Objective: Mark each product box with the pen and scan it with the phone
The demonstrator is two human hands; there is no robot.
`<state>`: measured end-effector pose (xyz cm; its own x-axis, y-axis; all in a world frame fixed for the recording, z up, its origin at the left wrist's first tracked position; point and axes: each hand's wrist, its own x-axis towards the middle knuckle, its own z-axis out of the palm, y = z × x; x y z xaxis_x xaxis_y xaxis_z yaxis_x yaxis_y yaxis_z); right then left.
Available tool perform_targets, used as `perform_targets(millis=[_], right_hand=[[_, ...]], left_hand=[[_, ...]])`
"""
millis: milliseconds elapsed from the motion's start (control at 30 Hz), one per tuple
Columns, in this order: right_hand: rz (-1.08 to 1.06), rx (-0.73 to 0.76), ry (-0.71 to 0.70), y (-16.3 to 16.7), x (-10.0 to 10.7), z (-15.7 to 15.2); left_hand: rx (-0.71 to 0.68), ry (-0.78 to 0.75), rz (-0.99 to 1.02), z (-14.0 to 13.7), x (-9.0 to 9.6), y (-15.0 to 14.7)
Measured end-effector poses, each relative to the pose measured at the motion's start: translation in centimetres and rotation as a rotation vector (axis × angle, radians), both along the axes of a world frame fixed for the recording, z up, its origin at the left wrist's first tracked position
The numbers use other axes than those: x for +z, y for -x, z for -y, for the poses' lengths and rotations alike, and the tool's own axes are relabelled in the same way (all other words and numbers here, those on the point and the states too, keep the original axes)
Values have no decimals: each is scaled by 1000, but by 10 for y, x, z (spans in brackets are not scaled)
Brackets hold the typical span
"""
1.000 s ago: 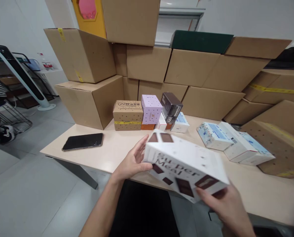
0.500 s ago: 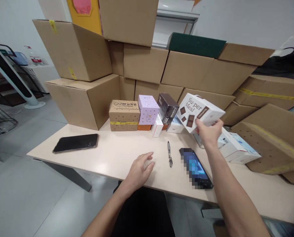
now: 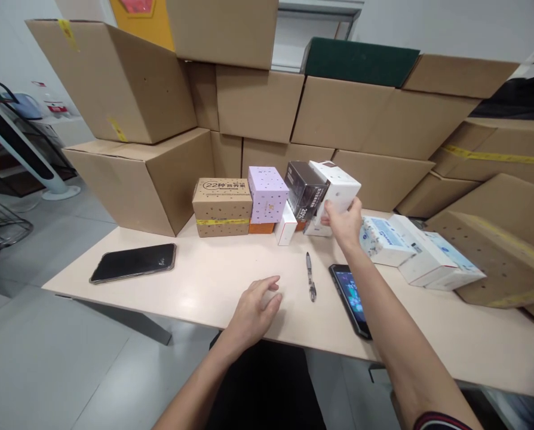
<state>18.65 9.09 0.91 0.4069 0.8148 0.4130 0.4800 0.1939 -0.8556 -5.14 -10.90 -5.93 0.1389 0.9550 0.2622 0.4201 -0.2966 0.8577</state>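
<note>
My right hand [image 3: 345, 224] grips the white food box [image 3: 344, 190] by its near end. That box stands right beside a dark brown box [image 3: 303, 186], above a white box [image 3: 317, 227] at table level. My left hand [image 3: 257, 309] hovers or rests at the table's front edge, fingers curved and apart, holding nothing. To the left of the brown box are a lilac box [image 3: 268, 197] on an orange one, a small white box [image 3: 287, 227] and a brown carton with a yellow band [image 3: 223, 206]. A pen [image 3: 310, 278] lies between my hands.
A black phone [image 3: 133, 263] lies at the table's left. Another device with a lit screen [image 3: 350, 298] is partly under my right forearm. Light-blue and white boxes [image 3: 386, 240] stand on the right. Large cardboard boxes [image 3: 258, 104] wall off the back.
My right hand has carried the white food box leftward and turned it, bringing it against the dark brown box. The left hand has stayed put. The view has shifted slightly.
</note>
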Motion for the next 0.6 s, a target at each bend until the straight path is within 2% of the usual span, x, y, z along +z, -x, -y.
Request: perform_targets(millis=[100,233,367,433,600], right_hand=[[90,-41,61,-22,6,14],[280,-155,120,-73,13,42],[614,-399,359,-117,3,67],[713,-462,474,-126,-7,73],[725,-437,516,-122,-29,77]], left_hand=[[-2,8,8,1,-1,1],[-14,12,12,1,-4,2],[-23,-4,-5,0,-5,2],[-28,-10,-23,0,-4,1],[-30,-18,-50,1,-2,1]])
